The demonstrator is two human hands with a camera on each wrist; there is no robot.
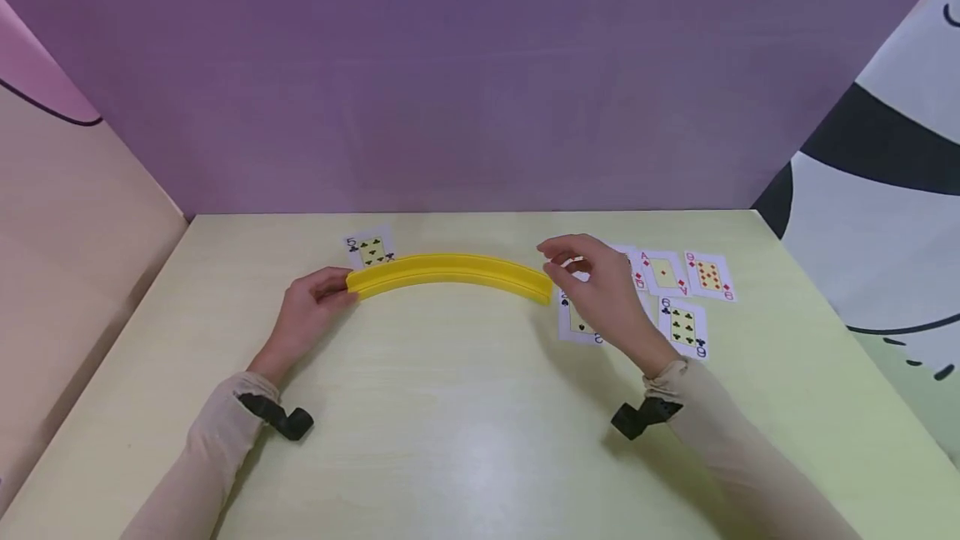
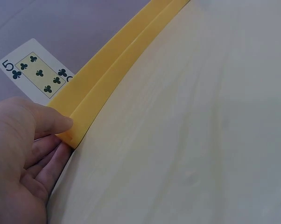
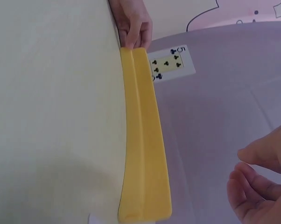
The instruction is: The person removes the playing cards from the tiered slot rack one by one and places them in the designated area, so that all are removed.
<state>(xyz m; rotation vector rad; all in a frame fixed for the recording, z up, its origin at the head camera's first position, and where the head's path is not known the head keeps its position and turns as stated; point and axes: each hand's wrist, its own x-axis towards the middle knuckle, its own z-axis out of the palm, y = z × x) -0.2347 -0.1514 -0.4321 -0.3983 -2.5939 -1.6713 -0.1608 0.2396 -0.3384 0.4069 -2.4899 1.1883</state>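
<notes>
A long, curved yellow playing-card holder (image 1: 450, 267) arches across the middle of the table. My left hand (image 1: 313, 307) grips its left end, thumb on the front face and fingers underneath, as the left wrist view shows. Behind that end is a five of clubs (image 2: 39, 72), its lower edge hidden by the holder. My right hand (image 1: 600, 286) hovers beside the holder's right end, above some cards. Its thumb and fingertips (image 3: 243, 175) are loosely bent and a little apart, with nothing between them.
Under and beyond my right hand lie face-up cards: a two of spades (image 1: 576, 325), a six of clubs (image 1: 684, 327), an ace of diamonds (image 1: 663, 273), a nine of diamonds (image 1: 709, 276) and a partly covered red card. A purple wall (image 1: 480, 107) closes off the table's far edge.
</notes>
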